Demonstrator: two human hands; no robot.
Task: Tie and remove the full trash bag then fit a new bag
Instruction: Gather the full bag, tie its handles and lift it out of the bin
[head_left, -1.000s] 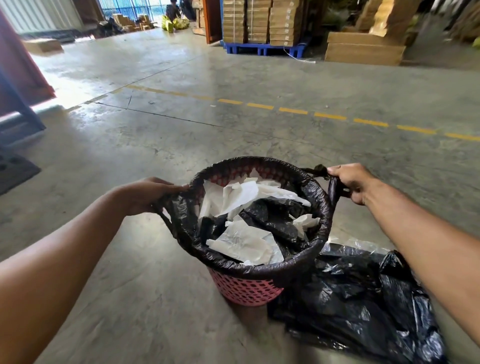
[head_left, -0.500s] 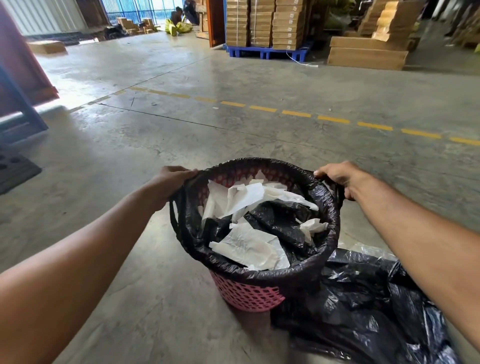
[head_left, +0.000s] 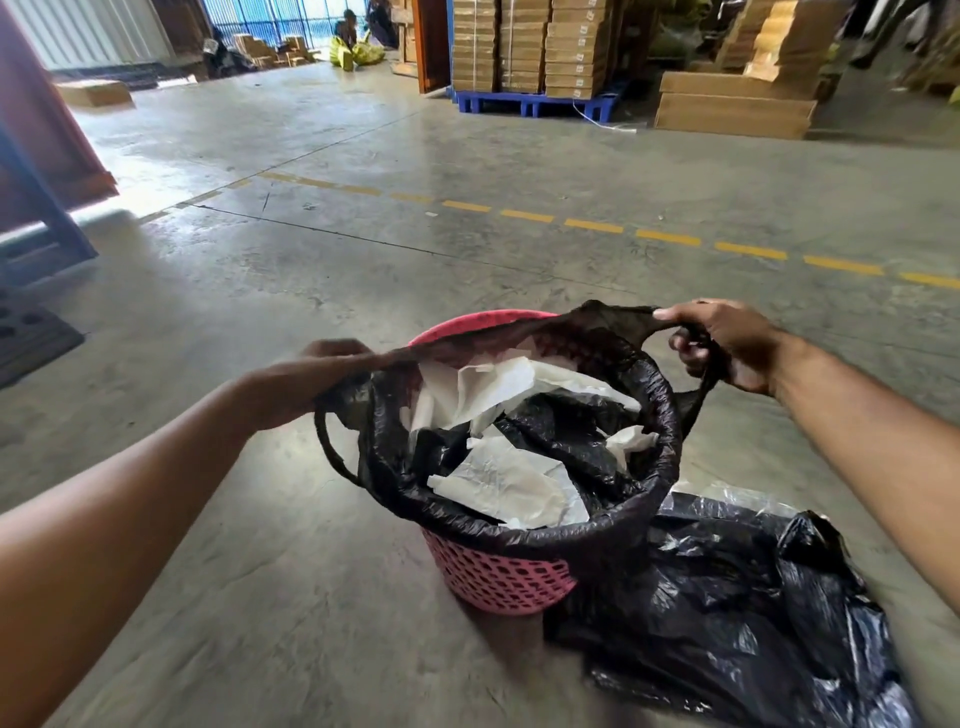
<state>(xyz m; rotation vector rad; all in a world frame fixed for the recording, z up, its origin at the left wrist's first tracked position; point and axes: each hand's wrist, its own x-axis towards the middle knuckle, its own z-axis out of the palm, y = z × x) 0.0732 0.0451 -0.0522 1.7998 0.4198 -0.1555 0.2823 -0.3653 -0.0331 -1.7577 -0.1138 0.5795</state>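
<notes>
A pink perforated bin (head_left: 498, 582) stands on the concrete floor, lined with a black trash bag (head_left: 654, 415) full of white paper (head_left: 504, 483) and black plastic. The bag's far edge is stretched up off the bin's rim, and the pink far rim (head_left: 467, 325) shows bare. My left hand (head_left: 322, 374) is shut on the bag's left edge beside a handle loop. My right hand (head_left: 727, 338) is shut on the right handle, pulled up and outward. A second crumpled black bag (head_left: 737, 613) lies on the floor right of the bin.
A dashed yellow line (head_left: 592, 226) crosses the floor beyond the bin. Stacked cardboard boxes on a blue pallet (head_left: 530, 101) and more flat cartons (head_left: 732, 111) stand at the back. A blue metal frame (head_left: 47, 208) and a dark mat (head_left: 26, 338) sit at left.
Both hands have lifted the bag's handles and pulled its far edge off the bin's rim, so the pink rim now shows. The near edge still wraps the rim.
</notes>
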